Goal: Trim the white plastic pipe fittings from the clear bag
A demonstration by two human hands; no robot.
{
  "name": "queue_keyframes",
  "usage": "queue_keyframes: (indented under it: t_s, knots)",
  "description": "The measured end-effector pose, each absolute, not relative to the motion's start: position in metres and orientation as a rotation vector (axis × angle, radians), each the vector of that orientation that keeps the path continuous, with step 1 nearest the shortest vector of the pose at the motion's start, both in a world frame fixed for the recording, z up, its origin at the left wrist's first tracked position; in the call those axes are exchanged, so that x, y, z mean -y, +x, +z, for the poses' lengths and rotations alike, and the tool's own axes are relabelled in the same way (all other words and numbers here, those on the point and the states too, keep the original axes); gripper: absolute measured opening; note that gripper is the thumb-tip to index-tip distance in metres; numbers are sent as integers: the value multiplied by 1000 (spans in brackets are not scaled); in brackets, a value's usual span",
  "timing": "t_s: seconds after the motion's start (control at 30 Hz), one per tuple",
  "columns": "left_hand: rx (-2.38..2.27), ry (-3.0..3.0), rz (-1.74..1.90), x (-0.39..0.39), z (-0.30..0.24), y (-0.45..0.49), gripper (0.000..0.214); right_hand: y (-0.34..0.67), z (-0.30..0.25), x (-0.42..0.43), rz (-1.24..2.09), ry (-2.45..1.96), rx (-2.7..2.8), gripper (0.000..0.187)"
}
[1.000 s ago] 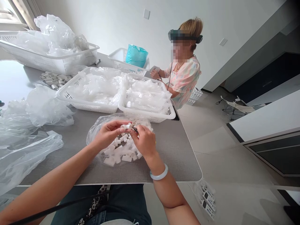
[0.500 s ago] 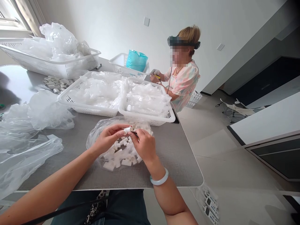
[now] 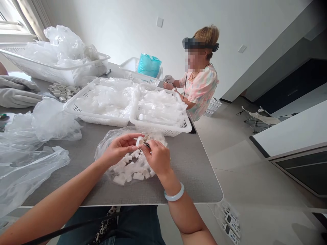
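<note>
My left hand [image 3: 122,148] is closed, pinching a white plastic pipe fitting [image 3: 139,141] between thumb and fingertips. Close against the fitting's open end is my right hand [image 3: 157,157], its fingers wrapped round a small dark-handled tool [image 3: 147,144]. The fingers hide most of that tool, so its exact kind cannot be made out. Beneath both hands lies a clear plastic bag [image 3: 104,146], spread open on the table, with many loose white pipe fittings [image 3: 138,176] in it.
Two white baskets [image 3: 107,119] of clear bags stand just beyond my hands. Another large basket [image 3: 63,73] is at the back left, beside a pile of fittings [image 3: 63,91]. Crumpled bags [image 3: 55,120] lie left. Grey-gloved hands [image 3: 17,92] reach in there. A co-worker [image 3: 200,81] is at the far right.
The fitting has turned in my left hand, so its open end now faces more toward me. Grey-gloved hands have come in at the left edge. The yellow item at the co-worker's hands no longer shows.
</note>
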State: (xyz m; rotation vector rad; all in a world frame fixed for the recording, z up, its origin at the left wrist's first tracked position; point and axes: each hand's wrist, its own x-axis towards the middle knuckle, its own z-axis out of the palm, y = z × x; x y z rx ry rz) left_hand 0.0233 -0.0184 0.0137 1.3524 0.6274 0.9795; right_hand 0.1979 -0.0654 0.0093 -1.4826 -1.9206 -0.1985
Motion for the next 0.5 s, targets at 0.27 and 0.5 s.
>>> queue_keyframes:
  t_s: [0.27, 0.5]
  knots:
    - [-594, 1148, 985, 19, 14, 25, 43, 199, 9, 66, -187, -1490, 1929, 66]
    - [-585, 1206, 997, 16, 6, 23, 44, 199, 8, 67, -175, -1538, 1933, 62]
